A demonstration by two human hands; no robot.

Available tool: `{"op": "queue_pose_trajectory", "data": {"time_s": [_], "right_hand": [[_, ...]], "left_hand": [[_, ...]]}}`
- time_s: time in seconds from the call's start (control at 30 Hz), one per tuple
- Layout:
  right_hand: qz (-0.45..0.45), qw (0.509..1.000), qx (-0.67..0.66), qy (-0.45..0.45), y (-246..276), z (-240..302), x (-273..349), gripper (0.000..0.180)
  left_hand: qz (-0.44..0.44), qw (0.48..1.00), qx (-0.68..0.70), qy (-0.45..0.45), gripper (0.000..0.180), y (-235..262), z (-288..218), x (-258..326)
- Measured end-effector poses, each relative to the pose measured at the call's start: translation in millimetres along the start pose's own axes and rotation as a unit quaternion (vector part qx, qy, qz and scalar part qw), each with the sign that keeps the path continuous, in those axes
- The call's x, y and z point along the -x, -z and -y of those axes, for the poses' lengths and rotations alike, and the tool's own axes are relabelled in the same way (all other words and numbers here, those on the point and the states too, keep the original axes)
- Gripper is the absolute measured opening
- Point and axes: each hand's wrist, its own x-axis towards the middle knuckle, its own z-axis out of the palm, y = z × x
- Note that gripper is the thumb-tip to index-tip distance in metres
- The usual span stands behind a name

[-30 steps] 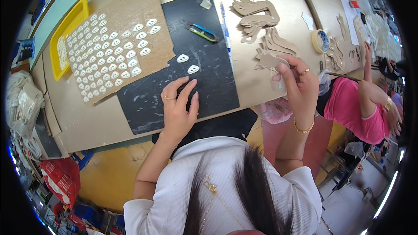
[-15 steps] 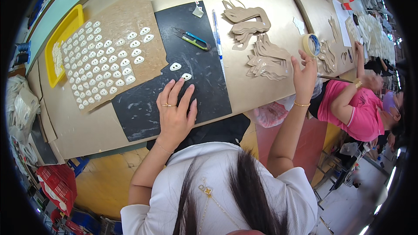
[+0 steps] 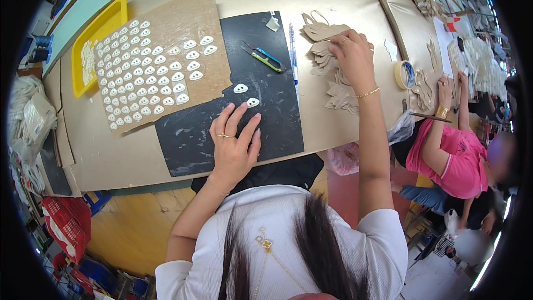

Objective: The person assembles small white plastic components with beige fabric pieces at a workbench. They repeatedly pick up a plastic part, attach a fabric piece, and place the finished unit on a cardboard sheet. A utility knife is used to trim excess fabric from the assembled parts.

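My left hand (image 3: 236, 139) lies on the black mat (image 3: 191, 147), fingers spread, fingertips just below a small white rounded piece with two dark holes (image 3: 252, 101). A second such piece (image 3: 240, 88) is slightly farther away. My right hand (image 3: 355, 58) reaches over the farther stack of tan cut-out pieces (image 3: 322, 32), its fingers bent together at the stack's right side and partly hiding it. A nearer stack of tan cut-outs (image 3: 341, 100) lies below, beside my wrist. On the left, a brown board (image 3: 191, 16) carries rows of similar white pieces (image 3: 133, 80).
Thread snips (image 3: 266, 60) and a blue-and-white pen (image 3: 292, 50) lie on and beside the mat. Behind the board stands a yellow tray (image 3: 83, 86) with small white pieces. Rightward are a tape roll (image 3: 403, 74), a hammer (image 3: 388, 16) and a co-worker in pink (image 3: 444, 158).
My right hand has moved left from beside the tape roll onto the farther stack, its fingers closing in. My left hand stays by the white piece. The whole view has shifted slightly.
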Motion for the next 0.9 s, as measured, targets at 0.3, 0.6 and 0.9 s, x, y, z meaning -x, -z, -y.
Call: {"op": "queue_pose_trajectory", "data": {"time_s": [0.3, 0.6, 0.9], "right_hand": [[0.025, 0.977, -0.209, -0.034, 27, 21, 6, 0.014], [0.199, 0.859, -0.464, -0.087, 65, 87, 55, 0.013], [0.271, 0.788, -0.539, -0.119, 66, 101, 74, 0.014]], "left_hand": [[0.010, 1.000, 0.023, -0.010, 0.040, 1, 1, 0], [-0.021, 0.908, 0.385, 0.163, 0.032, 19, -7, -39], [0.130, 0.499, 0.794, 0.321, 0.035, 5, -11, -36]]}}
